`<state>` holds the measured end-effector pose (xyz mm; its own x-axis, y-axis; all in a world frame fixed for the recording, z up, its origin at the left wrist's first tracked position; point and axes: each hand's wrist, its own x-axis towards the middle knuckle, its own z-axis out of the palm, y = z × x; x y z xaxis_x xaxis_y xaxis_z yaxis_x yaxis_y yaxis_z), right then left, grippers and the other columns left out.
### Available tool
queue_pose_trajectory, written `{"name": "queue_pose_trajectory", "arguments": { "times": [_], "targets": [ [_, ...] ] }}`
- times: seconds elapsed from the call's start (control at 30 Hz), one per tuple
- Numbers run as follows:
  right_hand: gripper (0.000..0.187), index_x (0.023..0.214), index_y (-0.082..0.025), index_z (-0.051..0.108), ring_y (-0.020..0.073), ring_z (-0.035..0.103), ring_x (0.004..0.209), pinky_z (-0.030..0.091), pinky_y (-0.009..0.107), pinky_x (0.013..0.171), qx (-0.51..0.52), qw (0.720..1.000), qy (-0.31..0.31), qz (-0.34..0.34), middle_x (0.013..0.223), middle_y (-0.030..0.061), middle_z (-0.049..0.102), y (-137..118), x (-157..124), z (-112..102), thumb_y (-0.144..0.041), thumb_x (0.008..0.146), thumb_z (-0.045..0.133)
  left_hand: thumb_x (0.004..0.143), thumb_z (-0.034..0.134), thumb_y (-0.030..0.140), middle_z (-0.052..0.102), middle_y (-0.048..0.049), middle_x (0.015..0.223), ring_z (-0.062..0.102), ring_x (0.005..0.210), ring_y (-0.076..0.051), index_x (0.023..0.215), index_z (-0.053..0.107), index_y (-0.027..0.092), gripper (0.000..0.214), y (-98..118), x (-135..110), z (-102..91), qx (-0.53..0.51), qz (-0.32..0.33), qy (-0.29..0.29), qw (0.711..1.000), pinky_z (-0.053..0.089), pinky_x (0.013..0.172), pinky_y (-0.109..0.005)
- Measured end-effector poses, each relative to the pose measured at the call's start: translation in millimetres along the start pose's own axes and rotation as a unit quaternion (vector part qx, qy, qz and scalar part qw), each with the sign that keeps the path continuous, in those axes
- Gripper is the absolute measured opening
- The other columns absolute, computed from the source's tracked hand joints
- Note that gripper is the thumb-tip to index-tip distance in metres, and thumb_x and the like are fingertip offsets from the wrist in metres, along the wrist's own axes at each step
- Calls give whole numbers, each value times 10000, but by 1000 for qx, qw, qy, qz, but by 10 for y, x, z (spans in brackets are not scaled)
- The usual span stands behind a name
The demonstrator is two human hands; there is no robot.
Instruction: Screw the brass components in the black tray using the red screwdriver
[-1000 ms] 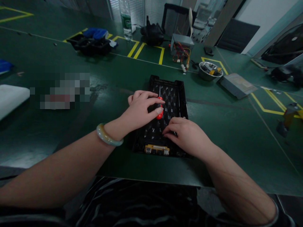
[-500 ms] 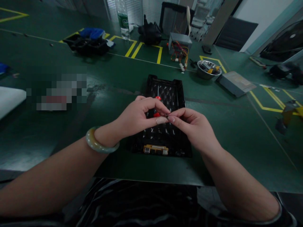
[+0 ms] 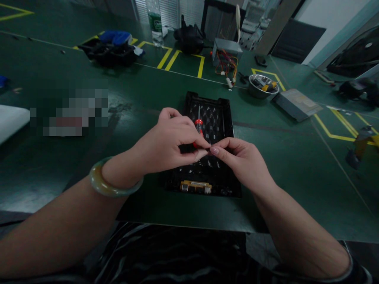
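Note:
A black plastic tray-like casing [image 3: 225,118] lies on the green table in front of me, with a small yellow connector board [image 3: 196,186] at its near edge. A red-handled screwdriver [image 3: 198,123] rests inside it. My left hand [image 3: 167,144], with a pale bangle on the wrist, and my right hand [image 3: 239,159] are raised just above the casing. Their fingertips meet in a pinch over its middle. Something very small sits between the fingertips; I cannot make out what it is.
A metal bowl [image 3: 262,86] with small parts, a grey flat drive [image 3: 297,103], a power supply with coloured wires [image 3: 226,53], a water bottle [image 3: 155,21] and a black bin with blue cloth [image 3: 111,49] stand at the back. Yellow lines mark the table.
Both hands lifted off the casing and came together fingertip to fingertip. The left hand let go of the screwdriver handle, which now lies in the casing.

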<state>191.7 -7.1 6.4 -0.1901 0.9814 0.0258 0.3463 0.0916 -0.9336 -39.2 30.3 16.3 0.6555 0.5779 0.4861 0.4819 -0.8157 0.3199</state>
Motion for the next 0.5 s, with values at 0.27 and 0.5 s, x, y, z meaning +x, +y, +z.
{"name": "queue_pose_trajectory", "arguments": {
  "times": [0.27,0.5],
  "targets": [
    [217,1106,-239,751,150,677,938,485,302,824,-273,954,15,-125,1025,4,765,-10,22,15,-371,959,661,906,655,338,792,29,968,629,1005,-208,842,797,331,156,-117,-140,-122,0,29,-200,979,239,999,-440],
    [191,1093,-236,754,140,676,937,489,303,845,-284,950,-25,-128,1054,-6,757,-3,1,42,-332,972,642,910,629,334,747,43,908,584,983,-206,798,793,329,199,-66,-218,-74,16,-3,-268,963,232,970,-408]
  ]
}}
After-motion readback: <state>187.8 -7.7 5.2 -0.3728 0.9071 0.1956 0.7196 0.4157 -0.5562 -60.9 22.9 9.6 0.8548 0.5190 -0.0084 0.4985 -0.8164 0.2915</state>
